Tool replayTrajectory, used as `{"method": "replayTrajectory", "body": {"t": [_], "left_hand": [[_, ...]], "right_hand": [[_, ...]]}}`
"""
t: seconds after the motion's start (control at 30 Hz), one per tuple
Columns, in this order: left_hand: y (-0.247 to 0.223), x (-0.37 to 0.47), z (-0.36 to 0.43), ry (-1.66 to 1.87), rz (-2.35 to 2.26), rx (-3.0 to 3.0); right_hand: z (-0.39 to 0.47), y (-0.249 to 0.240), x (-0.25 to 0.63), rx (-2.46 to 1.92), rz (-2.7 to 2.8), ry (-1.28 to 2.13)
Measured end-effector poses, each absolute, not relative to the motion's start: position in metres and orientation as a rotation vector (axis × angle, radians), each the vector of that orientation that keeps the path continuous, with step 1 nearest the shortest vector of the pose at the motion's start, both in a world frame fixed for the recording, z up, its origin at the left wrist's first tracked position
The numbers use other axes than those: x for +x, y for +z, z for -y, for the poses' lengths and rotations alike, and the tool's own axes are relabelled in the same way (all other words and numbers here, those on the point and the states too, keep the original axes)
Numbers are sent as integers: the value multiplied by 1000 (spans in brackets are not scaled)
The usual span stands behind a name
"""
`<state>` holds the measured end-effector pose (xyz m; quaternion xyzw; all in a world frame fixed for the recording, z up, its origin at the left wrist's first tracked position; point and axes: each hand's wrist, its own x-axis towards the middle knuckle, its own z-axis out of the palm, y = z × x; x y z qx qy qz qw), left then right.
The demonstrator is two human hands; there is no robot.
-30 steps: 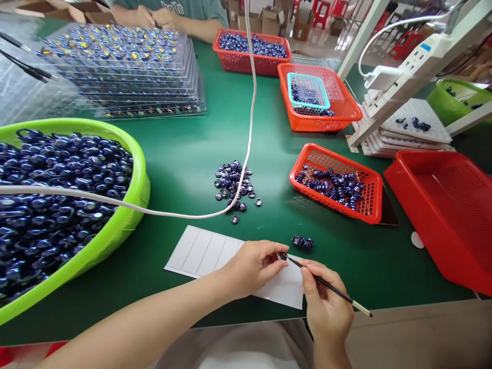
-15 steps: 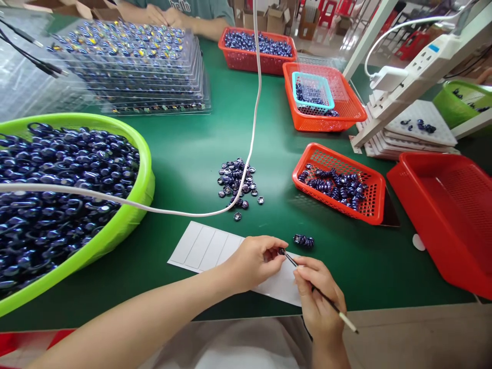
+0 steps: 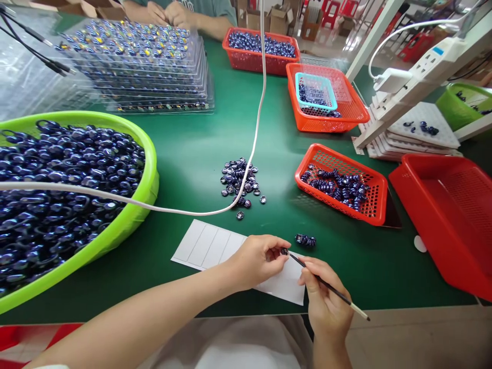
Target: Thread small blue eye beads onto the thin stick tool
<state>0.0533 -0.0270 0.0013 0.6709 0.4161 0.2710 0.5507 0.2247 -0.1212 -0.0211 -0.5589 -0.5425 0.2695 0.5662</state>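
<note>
Over a white ruled sheet (image 3: 217,245), my left hand (image 3: 258,261) pinches a small dark shiny piece (image 3: 284,251) between thumb and fingertips. My right hand (image 3: 328,294) grips a thin brush-like stick (image 3: 338,294) with a dark shaft and a pale end. Its narrow tip meets the small piece or is right beside it; the exact contact is too small to tell. Just beyond my fingers lies a short row of dark blue glossy pieces (image 3: 305,240). Farther off, a loose pile of similar pieces (image 3: 239,177) rests on the green table (image 3: 184,154).
A lime-green basket (image 3: 151,169) heaped with dark glossy parts stands left. Stacked clear trays (image 3: 154,87) sit behind it. An orange basket (image 3: 303,177) and red bin (image 3: 423,225) are right. A white cable (image 3: 255,133) crosses in front. A co-worker's hands (image 3: 169,13) are opposite.
My right hand has shifted slightly right and down, drawing the stick's tip back a little from the piece. My left hand keeps its pinch. The whole view has moved slightly.
</note>
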Motion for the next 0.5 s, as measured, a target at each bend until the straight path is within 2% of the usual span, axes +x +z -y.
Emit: {"method": "replayTrajectory", "body": {"t": [0.2, 0.5], "left_hand": [[-2, 54, 28, 662, -985, 1612], [1, 55, 28, 665, -1005, 1574]], "right_hand": [[117, -19, 228, -1242, 1380, 712], [121, -15, 228, -1218, 1573, 575]]}}
